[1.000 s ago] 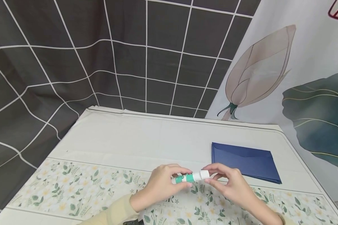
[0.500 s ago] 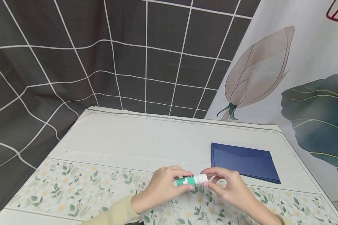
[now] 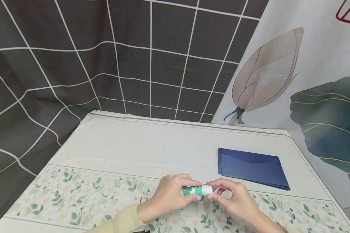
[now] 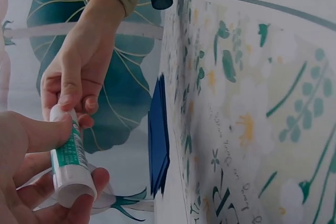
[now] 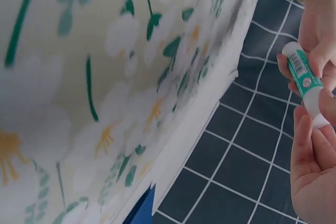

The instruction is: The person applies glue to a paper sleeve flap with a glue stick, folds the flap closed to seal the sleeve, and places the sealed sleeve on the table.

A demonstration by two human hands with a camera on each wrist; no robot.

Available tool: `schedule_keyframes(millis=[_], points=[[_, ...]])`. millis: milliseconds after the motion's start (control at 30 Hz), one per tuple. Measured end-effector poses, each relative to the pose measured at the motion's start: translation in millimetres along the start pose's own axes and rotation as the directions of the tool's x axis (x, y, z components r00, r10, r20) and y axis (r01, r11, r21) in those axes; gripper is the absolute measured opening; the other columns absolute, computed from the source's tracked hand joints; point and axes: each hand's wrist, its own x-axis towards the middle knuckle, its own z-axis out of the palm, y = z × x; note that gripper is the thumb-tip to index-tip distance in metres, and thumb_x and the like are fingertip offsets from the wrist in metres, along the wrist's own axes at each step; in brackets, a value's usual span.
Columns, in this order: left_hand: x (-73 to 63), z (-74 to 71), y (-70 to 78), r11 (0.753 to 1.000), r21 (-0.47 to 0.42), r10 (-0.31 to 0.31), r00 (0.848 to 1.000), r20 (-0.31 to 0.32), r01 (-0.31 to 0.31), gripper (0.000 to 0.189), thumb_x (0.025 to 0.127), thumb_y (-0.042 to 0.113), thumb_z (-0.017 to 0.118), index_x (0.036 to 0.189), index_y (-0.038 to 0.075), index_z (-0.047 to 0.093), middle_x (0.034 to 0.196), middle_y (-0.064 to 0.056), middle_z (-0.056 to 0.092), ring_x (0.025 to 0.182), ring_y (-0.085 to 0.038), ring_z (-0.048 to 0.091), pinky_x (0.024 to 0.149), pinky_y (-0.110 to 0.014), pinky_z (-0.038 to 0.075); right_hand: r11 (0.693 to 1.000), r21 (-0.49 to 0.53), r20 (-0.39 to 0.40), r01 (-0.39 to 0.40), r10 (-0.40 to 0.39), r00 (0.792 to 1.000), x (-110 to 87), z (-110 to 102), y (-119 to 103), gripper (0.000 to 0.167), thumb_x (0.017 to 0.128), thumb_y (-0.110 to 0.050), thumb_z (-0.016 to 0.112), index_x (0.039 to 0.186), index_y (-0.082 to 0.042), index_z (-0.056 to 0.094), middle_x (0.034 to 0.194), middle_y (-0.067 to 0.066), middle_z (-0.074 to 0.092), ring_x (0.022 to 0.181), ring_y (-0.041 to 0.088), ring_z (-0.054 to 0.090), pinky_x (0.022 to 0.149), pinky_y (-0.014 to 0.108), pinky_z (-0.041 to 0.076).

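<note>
A green and white glue stick lies sideways between my two hands, low in the middle of the head view. My left hand grips its labelled body between thumb and fingers. At the opposite end, my right hand pinches the white cap. From the left wrist, the round white base of the glue stick faces the camera, with the right hand at its far end. A barcode on the label shows in the right wrist view, beside the left hand's thumb.
Dark blue envelopes lie stacked behind my right hand. A cream tablecloth with a floral band covers the table. Behind it hang a dark checked curtain and a pale one with a lotus print.
Both hands have come slightly lower in the head view, bringing the glue stick along. The right hand has drawn closer to the left, and the white cap end shows shorter than before.
</note>
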Motion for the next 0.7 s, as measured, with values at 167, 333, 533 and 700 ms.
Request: schedule_keyframes(millis=[167, 333, 533, 700], points=[[-1.1, 2.8, -1.4, 1.000, 0.008, 0.027, 1.000, -0.006, -0.027, 0.031, 0.078, 0.029, 0.079, 0.106, 0.018, 0.075, 0.091, 0.009, 0.073, 0.059, 0.011, 0.046, 0.055, -0.007, 0.039, 1.000, 0.011, -0.010, 0.001, 0.000, 1.000, -2.6, 2.1, -0.7, 0.027, 0.072, -0.006, 0.081, 0.097, -0.014, 0.072, 0.090, 0.002, 0.075, 0.063, -0.002, 0.061, 0.053, 0.018, 0.049], [-2.5, 5.5, -3.2, 0.998, 0.003, 0.060, 0.998, -0.026, -0.060, 0.033, 0.076, 0.027, 0.080, 0.106, 0.015, 0.075, 0.090, 0.007, 0.074, 0.054, 0.012, 0.040, 0.051, -0.004, 0.036, 1.000, 0.005, -0.002, -0.011, 0.011, 1.000, -3.5, 2.8, -1.5, 0.026, 0.072, -0.007, 0.081, 0.094, -0.015, 0.071, 0.090, 0.003, 0.076, 0.063, -0.003, 0.060, 0.050, 0.018, 0.047], [-1.8, 7.5, -4.5, 0.998, -0.022, 0.058, 0.998, 0.013, -0.058, 0.033, 0.079, 0.031, 0.077, 0.108, 0.015, 0.074, 0.091, 0.006, 0.074, 0.059, 0.010, 0.045, 0.054, -0.005, 0.039, 1.000, -0.017, 0.019, -0.013, 0.014, 1.000, -5.1, -1.1, -1.1, 0.026, 0.073, -0.007, 0.080, 0.096, -0.012, 0.072, 0.092, 0.003, 0.075, 0.065, -0.003, 0.061, 0.051, 0.017, 0.048], [-2.0, 7.3, -3.1, 0.999, -0.045, 0.000, 0.996, 0.092, 0.004, 0.031, 0.089, 0.039, 0.065, 0.112, 0.020, 0.073, 0.095, 0.006, 0.075, 0.068, 0.011, 0.055, 0.053, -0.008, 0.042, 0.997, -0.058, 0.059, -0.048, 0.051, 0.997, -5.9, -9.5, -4.9, 0.026, 0.078, -0.010, 0.078, 0.102, -0.014, 0.071, 0.094, -0.001, 0.075, 0.067, -0.004, 0.062, 0.055, 0.019, 0.050]])
